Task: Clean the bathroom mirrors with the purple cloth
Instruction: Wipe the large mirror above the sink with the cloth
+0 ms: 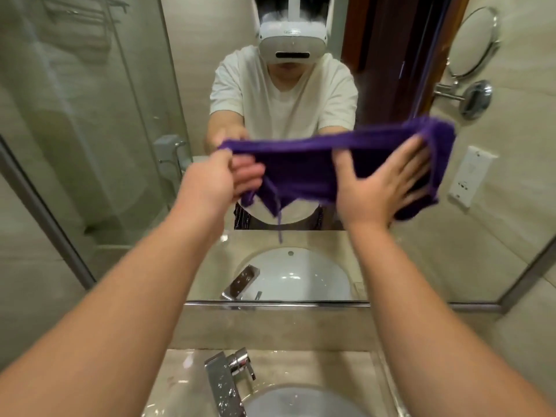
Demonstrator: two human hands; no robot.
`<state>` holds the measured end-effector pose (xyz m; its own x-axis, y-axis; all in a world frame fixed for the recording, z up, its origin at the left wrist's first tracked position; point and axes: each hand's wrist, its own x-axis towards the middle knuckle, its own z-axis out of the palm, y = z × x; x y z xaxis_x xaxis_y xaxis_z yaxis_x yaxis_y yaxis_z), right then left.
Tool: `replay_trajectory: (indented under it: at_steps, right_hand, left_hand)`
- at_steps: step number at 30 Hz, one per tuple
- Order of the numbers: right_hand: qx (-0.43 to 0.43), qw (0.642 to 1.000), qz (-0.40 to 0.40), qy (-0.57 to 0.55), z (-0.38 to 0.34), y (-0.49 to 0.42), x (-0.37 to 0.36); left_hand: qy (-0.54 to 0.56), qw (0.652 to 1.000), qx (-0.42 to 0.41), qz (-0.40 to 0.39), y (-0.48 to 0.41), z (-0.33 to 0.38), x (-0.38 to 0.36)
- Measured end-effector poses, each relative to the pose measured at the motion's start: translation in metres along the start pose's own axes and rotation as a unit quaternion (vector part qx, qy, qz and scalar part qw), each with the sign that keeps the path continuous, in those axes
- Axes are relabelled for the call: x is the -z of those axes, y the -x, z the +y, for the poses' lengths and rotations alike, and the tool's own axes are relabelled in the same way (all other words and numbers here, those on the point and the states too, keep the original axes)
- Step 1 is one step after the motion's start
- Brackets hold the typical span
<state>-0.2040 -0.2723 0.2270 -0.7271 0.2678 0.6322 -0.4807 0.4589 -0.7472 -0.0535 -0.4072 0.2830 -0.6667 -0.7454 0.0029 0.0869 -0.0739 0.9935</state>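
Observation:
The purple cloth (304, 173) is stretched wide against the big wall mirror (120, 145) above the sink. My left hand (210, 179) pinches the cloth's left corner with closed fingers. My right hand (382, 188) lies flat with spread fingers, pressing the cloth's right part onto the glass. A loose thread of the cloth hangs down at the middle. The mirror reflects a person in a white T-shirt and a white headset, with arms reaching forward.
A chrome tap (225, 383) and a white basin (294, 401) lie below on a wet stone counter (180, 383). A round magnifying mirror on a chrome arm (469, 46) and a wall socket (469, 176) show at the right. A glass shower door (75, 115) shows at the left.

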Motion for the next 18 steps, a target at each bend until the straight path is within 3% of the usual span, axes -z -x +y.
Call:
replay_trajectory:
  at_steps: [3, 6, 10, 13, 15, 18]
  right_hand:
    - [0.041, 0.996, 0.076, 0.013, -0.024, -0.049, 0.006]
    - [0.049, 0.998, 0.018, 0.025, 0.001, -0.020, 0.003]
    - [-0.039, 0.994, -0.102, 0.001, 0.067, 0.074, 0.007]
    - [-0.073, 0.989, -0.103, -0.071, 0.075, 0.096, 0.013]
    - [-0.043, 0.992, -0.078, -0.094, 0.042, 0.066, 0.011]
    - [0.121, 0.992, 0.005, -0.025, -0.030, -0.011, 0.006]
  left_hand:
    - [-0.017, 0.998, -0.044, -0.048, 0.003, 0.038, -0.012]
    - [0.010, 0.998, -0.039, -0.044, 0.004, 0.012, -0.033]
    - [-0.021, 0.984, 0.143, -0.108, 0.023, -0.078, -0.066]
    - [-0.132, 0.977, 0.123, -0.114, 0.027, -0.111, -0.068]
    - [-0.110, 0.979, 0.141, -0.100, 0.027, -0.094, -0.074]
    - [-0.010, 0.993, 0.075, -0.095, 0.024, -0.030, -0.086]
